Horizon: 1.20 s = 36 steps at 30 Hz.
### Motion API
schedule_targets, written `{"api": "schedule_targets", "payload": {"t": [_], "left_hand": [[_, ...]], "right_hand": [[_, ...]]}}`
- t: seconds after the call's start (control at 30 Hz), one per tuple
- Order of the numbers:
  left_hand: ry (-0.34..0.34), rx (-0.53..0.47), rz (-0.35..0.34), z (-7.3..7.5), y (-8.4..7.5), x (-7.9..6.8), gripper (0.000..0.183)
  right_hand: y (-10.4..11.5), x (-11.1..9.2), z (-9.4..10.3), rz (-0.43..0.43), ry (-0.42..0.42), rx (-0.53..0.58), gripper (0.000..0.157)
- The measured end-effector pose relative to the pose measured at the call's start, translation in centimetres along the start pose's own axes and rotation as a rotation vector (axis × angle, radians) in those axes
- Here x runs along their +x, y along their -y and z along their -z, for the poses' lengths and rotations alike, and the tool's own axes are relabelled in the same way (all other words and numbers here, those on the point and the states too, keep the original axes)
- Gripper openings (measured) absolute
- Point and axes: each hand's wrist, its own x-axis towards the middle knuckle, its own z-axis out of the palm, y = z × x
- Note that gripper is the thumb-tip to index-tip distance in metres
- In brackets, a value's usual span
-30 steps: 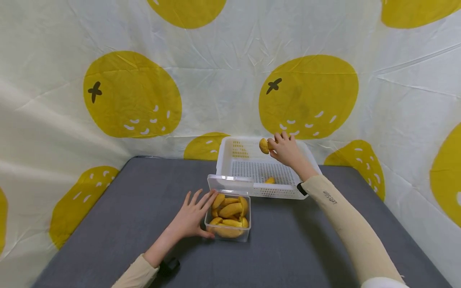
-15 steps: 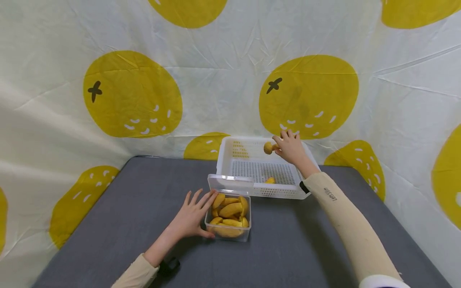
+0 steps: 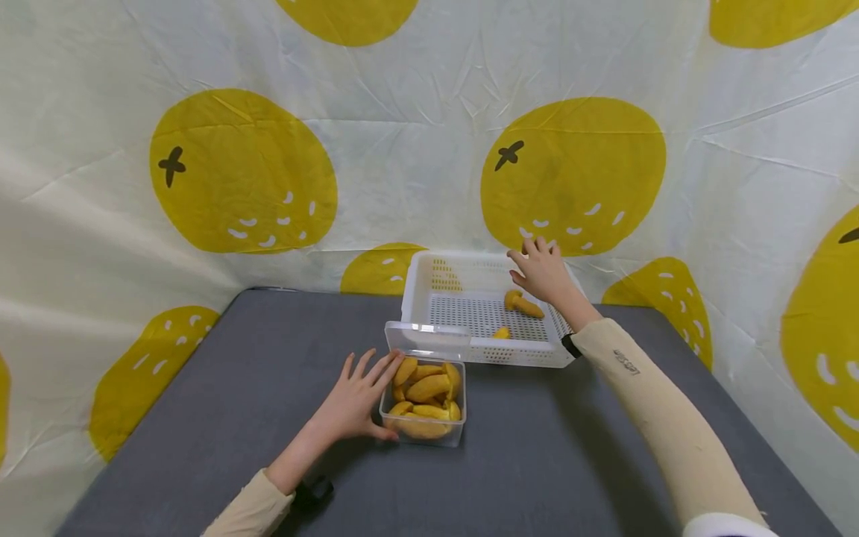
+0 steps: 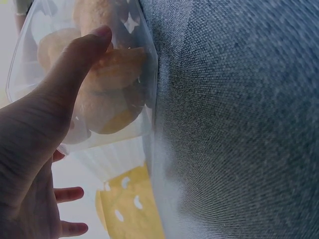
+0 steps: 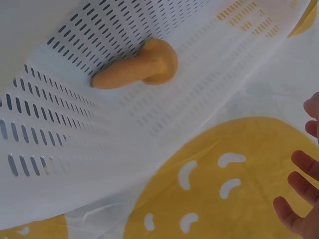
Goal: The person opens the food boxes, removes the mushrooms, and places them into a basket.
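R hand [image 3: 540,270] hangs over the back right of the basket [image 3: 510,356], fingers spread and slightly bent, apart from the shroom [image 3: 526,305] below. That one lies on its side on the slotted floor, toward the back right, cap to the left, stem pointing right. A 2nd shroom [image 3: 502,333] is by the near wall, mostly hidden behind it (only a yellow bit shows).

L hand [image 3: 356,403] rests on the clear box [image 3: 451,438], fingers spread: index at the back left corner, thumb at the near left. L wrist cam shows the thumb lying flat along the box wall. Box is full of yellow shrooms [image 3: 429,388], piled every which way, w/ some visible thru the wall.

In the way: the lid [image 3: 429,337] stands tilted up at the box's back edge, btwn box & basket, and blocks part of the basket's near left wall; can't tell if they touch. R forearm, in a beige sleeve [image 3: 644,403], crosses the basket's right end & hides that corner. L wrist has a black band [image 3: 317,492].

Grey cloth [image 3: 302,335] under everything; white curtain [image 3: 403,179] w/ big yellow fruit prints behind the basket & along both sides.
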Motion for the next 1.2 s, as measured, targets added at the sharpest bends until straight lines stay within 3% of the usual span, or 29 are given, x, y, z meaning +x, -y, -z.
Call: {"api": "schedule_targets", "payload": {"t": [0.5,0.87,0.97,1.1,1.2], "left_hand": [[0.008,-0.001,0.002,0.0,0.1,0.1,0.122],[0.008,-0.055,0.01,0.3,-0.1,-0.1,0.12],[0.016,-0.053,0.014,0.2,-0.2,-0.1,0.121],[0.012,-0.046,0.011,0.1,-0.1,0.0,0.121],[0.008,-0.04,0.009,0.0,-0.1,0.0,0.121]], "right_hand": [[2.2,-3.2,2.1,0.231,-0.227,-0.018,0.031],[4.9,-6.8,4.4,0.294,-0.277,0.074,0.038],[5.7,-7.6,4.9,0.331,-0.317,0.089,0.028],[7.0,-8.7,5.3,0.37,-0.362,0.118,0.044],[8.0,-9.3,5.6,0.393,-0.375,0.145,0.039]]}}
